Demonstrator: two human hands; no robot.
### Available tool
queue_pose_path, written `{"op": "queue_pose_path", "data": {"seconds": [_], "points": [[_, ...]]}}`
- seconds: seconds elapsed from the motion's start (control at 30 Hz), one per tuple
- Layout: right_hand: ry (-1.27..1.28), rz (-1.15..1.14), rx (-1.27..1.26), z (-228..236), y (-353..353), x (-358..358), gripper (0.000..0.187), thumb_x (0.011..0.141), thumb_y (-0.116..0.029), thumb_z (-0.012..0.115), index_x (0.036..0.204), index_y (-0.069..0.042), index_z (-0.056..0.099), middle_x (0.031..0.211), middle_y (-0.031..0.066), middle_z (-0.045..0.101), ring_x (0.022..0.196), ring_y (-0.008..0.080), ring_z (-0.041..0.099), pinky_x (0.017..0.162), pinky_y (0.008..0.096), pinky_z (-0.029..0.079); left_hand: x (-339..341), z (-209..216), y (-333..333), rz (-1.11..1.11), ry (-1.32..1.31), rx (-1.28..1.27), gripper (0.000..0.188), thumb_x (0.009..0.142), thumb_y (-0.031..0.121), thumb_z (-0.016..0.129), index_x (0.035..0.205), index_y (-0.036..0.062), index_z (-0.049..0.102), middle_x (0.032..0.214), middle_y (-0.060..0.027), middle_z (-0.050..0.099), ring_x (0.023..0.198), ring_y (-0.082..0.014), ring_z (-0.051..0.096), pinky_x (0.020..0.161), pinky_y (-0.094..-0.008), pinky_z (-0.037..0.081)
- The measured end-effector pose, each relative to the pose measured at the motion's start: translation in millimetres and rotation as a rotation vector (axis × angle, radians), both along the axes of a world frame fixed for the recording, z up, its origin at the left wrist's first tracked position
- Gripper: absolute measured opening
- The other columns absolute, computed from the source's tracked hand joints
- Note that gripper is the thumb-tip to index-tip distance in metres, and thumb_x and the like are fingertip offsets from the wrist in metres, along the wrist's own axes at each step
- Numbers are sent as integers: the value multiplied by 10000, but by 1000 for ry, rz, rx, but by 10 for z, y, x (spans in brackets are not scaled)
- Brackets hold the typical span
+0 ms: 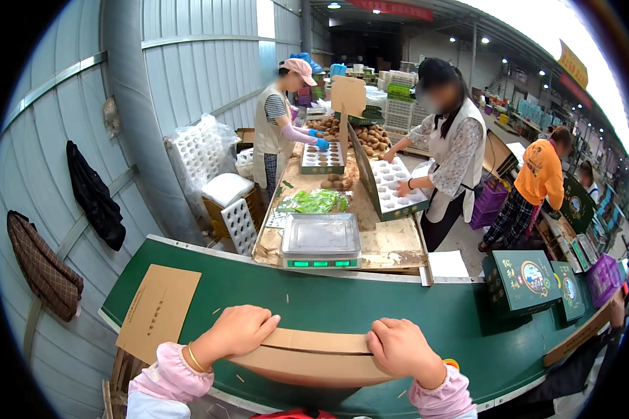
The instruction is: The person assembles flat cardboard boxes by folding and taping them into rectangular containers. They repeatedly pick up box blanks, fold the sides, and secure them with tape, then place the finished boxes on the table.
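Between my hands is a brown cardboard box (pixel 314 363), near the front edge of the green conveyor belt (pixel 272 293). A narrow dark gap runs along its upper side. My left hand (pixel 241 332) grips the left end, thumb along the top edge. At the opposite end, my right hand (pixel 404 349) is closed over the corner, its thumb pressed on the cardboard. The undersides of both grips are hidden. A flat piece of brown cardboard (pixel 161 304) lies on the belt, left of my left hand.
Beyond the belt, a scale (pixel 321 237) stands on a worktable (pixel 391 241) where two people pack round brown produce (pixel 374 140) into white trays. Dark green printed boxes (pixel 521 279) sit on the belt at right. A metal wall (pixel 56 209) with hanging jackets borders the left.
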State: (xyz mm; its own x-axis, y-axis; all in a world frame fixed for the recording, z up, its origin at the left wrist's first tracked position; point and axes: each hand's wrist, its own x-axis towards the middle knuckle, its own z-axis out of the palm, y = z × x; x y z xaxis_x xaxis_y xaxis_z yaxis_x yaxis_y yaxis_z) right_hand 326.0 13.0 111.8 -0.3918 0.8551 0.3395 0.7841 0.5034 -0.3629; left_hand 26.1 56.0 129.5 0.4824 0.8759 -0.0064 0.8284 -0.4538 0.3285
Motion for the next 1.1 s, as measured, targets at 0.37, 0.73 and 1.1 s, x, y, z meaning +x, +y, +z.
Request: {"op": "queue_pose_path", "data": {"seconds": [0.37,0.73,1.1], "points": [[-312,142,219,-5,163,-618,290,874,-281,524,697,-52,528,660,95,562,612,247,569,607,347,419,-17,-56,-18,-144,23,298,418,877,288,530,541,48,596,550,-130,571,545,-312,575,531,-406,456],[-427,173,179,106,-169,-639,859,677,-463,716,1326,-15,375,1009,135,505,918,280,509,799,366,397,33,-56,91,-112,-55,285,372,841,286,560,579,28,615,609,-146,596,613,-320,594,573,-393,468],[-140,-59,167,41,-535,180,979,562,-422,809,1359,-64,370,1074,114,500,974,281,484,842,387,391,-1914,-2591,1206,324,-1150,-562,565,928,511,359,1148,29,555,1145,-72,600,1079,-210,531,929,-358,378]]}}
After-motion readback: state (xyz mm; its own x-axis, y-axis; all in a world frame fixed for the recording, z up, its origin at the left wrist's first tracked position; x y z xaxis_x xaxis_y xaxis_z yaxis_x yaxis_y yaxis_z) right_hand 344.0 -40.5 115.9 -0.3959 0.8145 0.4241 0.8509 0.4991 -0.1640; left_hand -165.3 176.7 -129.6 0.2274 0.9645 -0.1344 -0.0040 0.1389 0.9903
